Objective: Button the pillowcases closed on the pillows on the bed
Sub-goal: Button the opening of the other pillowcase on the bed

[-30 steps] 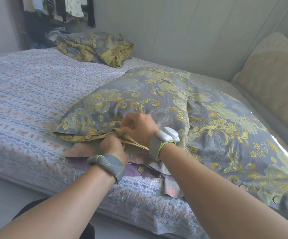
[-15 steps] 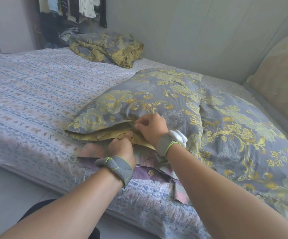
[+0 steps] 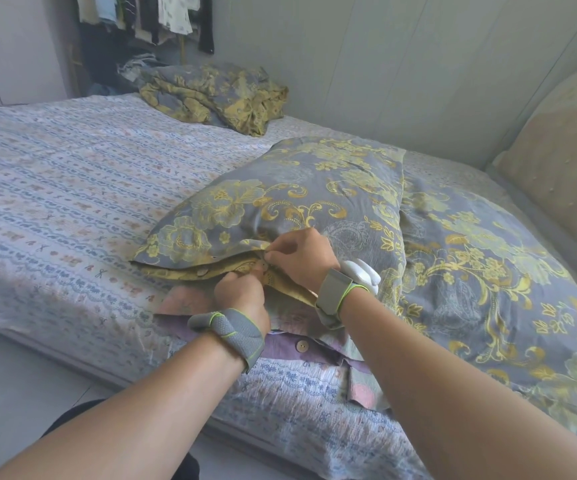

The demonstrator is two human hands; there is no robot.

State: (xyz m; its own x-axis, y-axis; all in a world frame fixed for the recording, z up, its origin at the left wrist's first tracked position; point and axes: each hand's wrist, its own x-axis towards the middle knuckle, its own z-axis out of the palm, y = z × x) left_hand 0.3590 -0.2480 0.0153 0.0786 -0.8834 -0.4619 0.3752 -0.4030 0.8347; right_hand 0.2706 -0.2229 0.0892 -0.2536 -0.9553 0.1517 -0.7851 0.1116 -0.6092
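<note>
Your two hands meet at the open near edge of the upper pillow [image 3: 280, 202], which lies on the bed [image 3: 55, 188] in a grey pillowcase [image 3: 314, 174] printed with yellow flowers. Your left hand [image 3: 242, 296] is curled with its fingers closed on the lower yellow flap [image 3: 190, 273] of the pillowcase opening, just below the seam. Your right hand [image 3: 302, 256] pinches the upper grey edge of the same opening between thumb and fingers, directly above the left hand; the two hands are nearly touching. One button [image 3: 203, 271] shows on the yellow flap to the left of your hands, lying free of the upper edge. A second button [image 3: 264, 266] sits between your fingertips; you cannot tell from this view whether it is through its hole. The upper pillow rests partly on a second pillow [image 3: 488, 271] in matching fabric, which extends to the right toward the headboard [image 3: 557, 174]. Beneath the opening lies a purple and pink patterned cloth [image 3: 314, 344] carrying a round button [image 3: 301, 346] of its own. A crumpled bundle [image 3: 218, 95] of the same grey and yellow fabric lies at the far side of the bed, well apart from your hands. Each wrist carries a grey band; the right one holds a white device [image 3: 361, 276].
</note>
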